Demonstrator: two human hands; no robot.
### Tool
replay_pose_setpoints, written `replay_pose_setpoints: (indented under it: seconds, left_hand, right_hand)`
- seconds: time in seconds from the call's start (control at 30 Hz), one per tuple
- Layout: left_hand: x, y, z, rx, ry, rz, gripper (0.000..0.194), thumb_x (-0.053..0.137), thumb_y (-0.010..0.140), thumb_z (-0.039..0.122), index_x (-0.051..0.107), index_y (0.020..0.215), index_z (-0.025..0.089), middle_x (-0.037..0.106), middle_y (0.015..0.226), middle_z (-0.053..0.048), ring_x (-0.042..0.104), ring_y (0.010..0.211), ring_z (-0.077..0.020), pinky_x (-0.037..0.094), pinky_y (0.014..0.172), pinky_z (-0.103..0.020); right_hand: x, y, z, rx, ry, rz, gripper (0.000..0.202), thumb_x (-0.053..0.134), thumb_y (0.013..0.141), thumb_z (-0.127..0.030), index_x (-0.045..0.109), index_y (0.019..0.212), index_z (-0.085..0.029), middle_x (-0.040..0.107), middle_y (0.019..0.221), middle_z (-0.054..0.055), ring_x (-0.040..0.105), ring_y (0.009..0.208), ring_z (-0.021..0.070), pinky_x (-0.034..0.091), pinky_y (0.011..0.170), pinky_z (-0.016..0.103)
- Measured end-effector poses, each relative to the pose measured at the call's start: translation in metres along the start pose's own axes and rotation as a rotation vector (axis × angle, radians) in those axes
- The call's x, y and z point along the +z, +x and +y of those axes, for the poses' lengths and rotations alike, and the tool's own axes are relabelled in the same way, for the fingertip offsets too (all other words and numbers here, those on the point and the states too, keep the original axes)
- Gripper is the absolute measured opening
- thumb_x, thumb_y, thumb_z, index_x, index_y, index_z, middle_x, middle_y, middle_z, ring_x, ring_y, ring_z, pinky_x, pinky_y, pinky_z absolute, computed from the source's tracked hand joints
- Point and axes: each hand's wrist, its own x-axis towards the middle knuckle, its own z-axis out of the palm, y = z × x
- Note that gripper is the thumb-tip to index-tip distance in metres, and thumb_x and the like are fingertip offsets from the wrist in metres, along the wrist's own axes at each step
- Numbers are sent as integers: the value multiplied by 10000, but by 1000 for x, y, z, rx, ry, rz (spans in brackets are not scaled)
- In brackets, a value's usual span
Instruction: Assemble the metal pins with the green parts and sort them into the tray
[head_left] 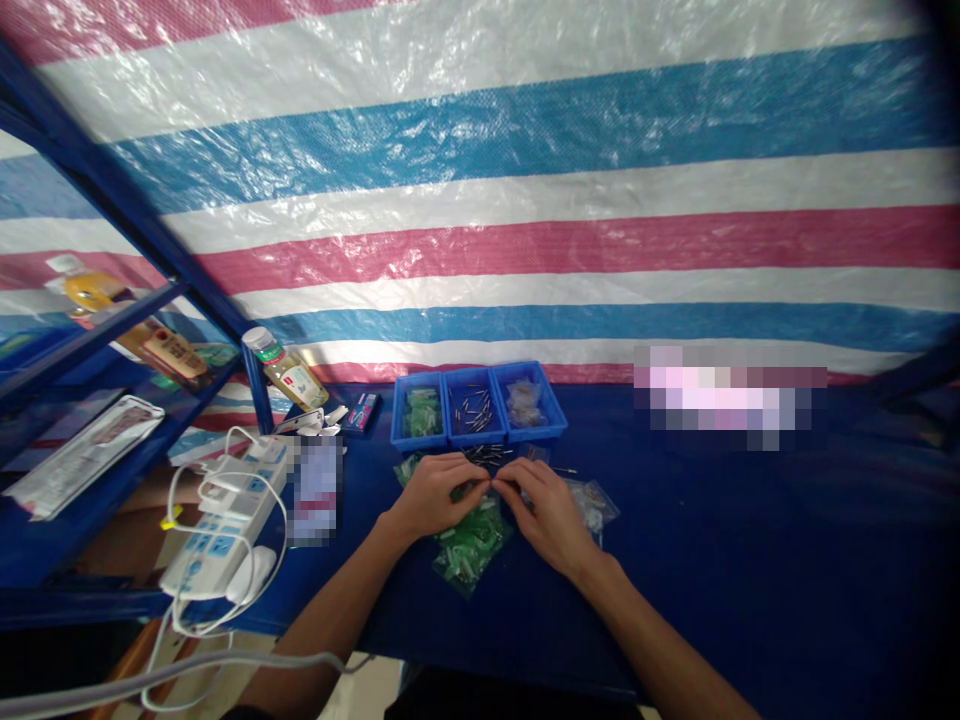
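Observation:
My left hand (439, 495) and my right hand (546, 507) meet at the fingertips above the table, both pinched closed. Whatever lies between the fingers is too small to make out. Small green packets (471, 545) are heaped beneath and in front of my left hand. Clear packets (595, 505) lie beside my right hand. Just beyond the fingertips is a loose pile of thin dark metal pieces (487, 456). Behind them stand three joined blue bins: the left bin (418, 440) has green packets, the middle bin (477, 436) thin metal pieces, the right bin (556, 420) clear packets.
At the left stand a white power strip (196, 555) with looped cables and a white charger (251, 573). A drink bottle (289, 372) leans near a small dark box (362, 412). A blue metal shelf frame (217, 325) rises on the left. Striped sheeting (525, 240) hangs behind the blue table (720, 560).

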Motion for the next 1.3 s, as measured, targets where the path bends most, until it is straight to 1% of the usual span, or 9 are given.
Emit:
replay_pose_setpoints:
  seconds: [0.07,0.17,0.3,0.53,1.0,1.07,1.17,1.23,1.3]
  left_hand:
    - [-1,0,-1,-11,2,-6,123,603,963,207,713,976,153,700,762,-43,627,683,-141,492,645,-257]
    - [-1,0,-2,-17,1,-1,120,609,965,212,713,975,155,702,767,-43,626,682,-140,488,643,-256]
    - [-1,0,-1,-13,2,4,124,608,971,218,714,970,154,709,776,-47,630,682,-137,490,642,-256]
    - [-5,2,-1,-11,23,7,137,609,976,230,720,968,149,708,773,-47,626,684,-132,477,633,-248]
    - [-12,2,-5,-59,43,-10,152,597,988,247,724,973,164,714,799,-39,639,713,-131,487,676,-242]
    - [-12,2,-4,-66,39,-9,152,598,987,246,724,964,164,708,791,-35,632,708,-127,480,674,-238]
    - [-12,1,-5,-106,40,8,156,602,983,251,730,954,167,698,773,-26,604,663,-113,466,655,-231]
    - [-10,0,-7,-161,47,35,162,608,979,264,740,953,173,694,759,-20,590,632,-106,458,637,-226]
    - [-8,-1,-8,-235,57,84,168,621,971,282,751,952,178,698,746,-15,590,613,-102,452,617,-221]
  right_hand:
    - [0,0,1,1,-5,11,110,535,1026,-256,643,1025,-239,699,938,45,642,857,217,483,794,374]
    - [0,-1,2,-8,-10,12,136,505,1033,-224,636,1064,-248,704,976,49,648,887,220,485,820,375]
    - [-2,0,1,-7,-23,5,131,507,1034,-213,634,1020,-245,700,953,43,639,867,218,467,813,370]
    - [-4,2,2,27,-53,38,161,528,1035,-237,639,918,-231,693,895,36,624,820,208,442,785,357]
    - [-4,1,4,60,-20,77,121,529,1024,-203,632,969,-237,695,934,31,642,857,205,457,807,354]
    - [-4,1,5,66,-26,80,105,536,1023,-223,634,990,-239,699,948,34,652,870,210,463,818,357]
    - [-3,0,7,102,-37,90,109,550,1018,-259,624,1096,-240,698,973,41,658,855,216,476,816,364]
    - [-1,0,9,128,-51,81,167,556,1015,-267,604,1172,-238,690,974,43,648,829,218,482,808,370]
    - [1,-1,10,136,-83,54,193,556,1014,-261,597,1201,-235,682,981,47,635,826,221,480,815,379]
